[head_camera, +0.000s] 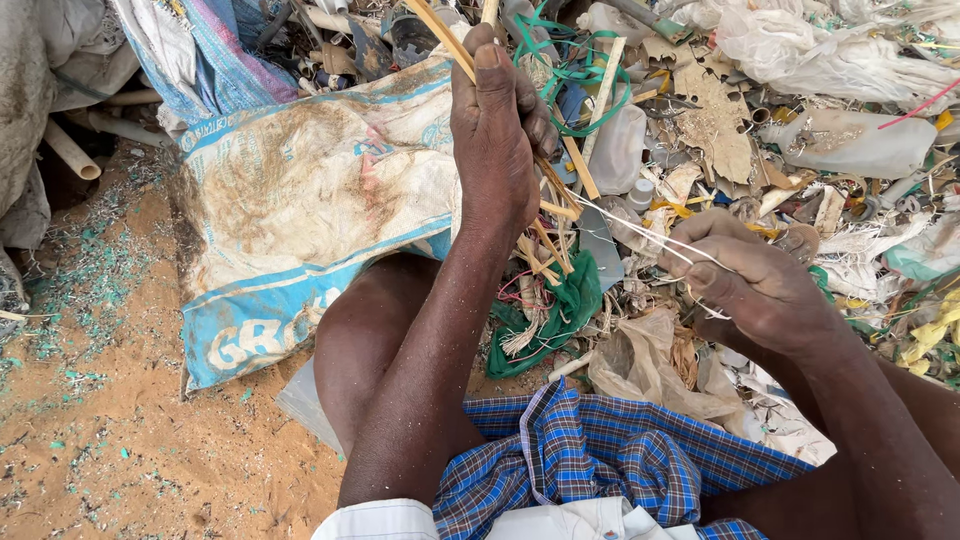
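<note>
Strips: a bundle of thin tan strips (545, 205) stands nearly upright at frame centre, rising past the top edge and fanning out below the fist.
Left hand: the left hand (497, 130) is raised and closed tight around the strips, thumb uppermost.
Right hand: the right hand (755, 285) sits lower and to the right, fingers pinched on a thin white strand (640, 228).
Strand: it runs taut and slanting from the bundle down to the right hand, the two hands well apart along it.
Scrap heap: a heap of mixed plastic scrap (790, 90) fills the upper right, touching the right hand's far side; green strapping (575, 75) loops just behind the left hand.
Sack: a woven white and blue sack (300, 200) lies left of the left forearm, its lower edge on the ground.
Open room: bare sandy ground (110, 420) at lower left, strewn with small green flecks.
Near edge: blue checked cloth (590, 460) bunches between the forearms.
</note>
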